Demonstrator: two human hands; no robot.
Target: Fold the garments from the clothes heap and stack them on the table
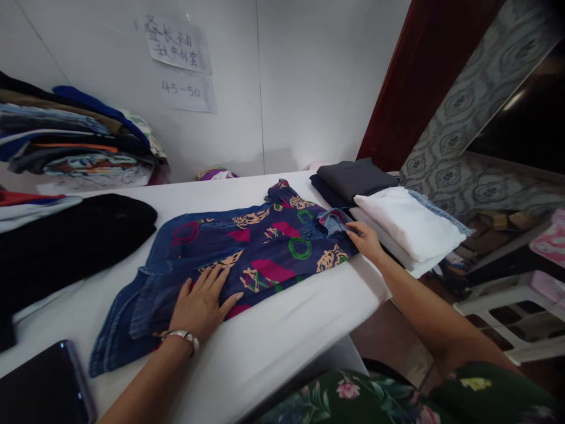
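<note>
A dark blue patterned denim shirt point(282, 253) with pink, green and tan motifs lies on the white table, its sides partly folded over. The collar end points right and the hem points left. My left hand point(203, 300) rests flat on the lower part with its fingers spread, a bracelet on the wrist. At the collar, my right hand point(365, 240) pinches the fabric edge between thumb and fingers. Part of the shirt's near edge is under my left hand and forearm.
Folded dark clothes point(355, 179) and a white folded garment point(408, 221) are stacked at the right table end. Black clothing point(79, 235) lies at left, with a tall clothes pile point(83, 135) behind. A phone-like black device point(44, 388) sits front left. Handwritten paper signs point(174, 41) hang on the wall.
</note>
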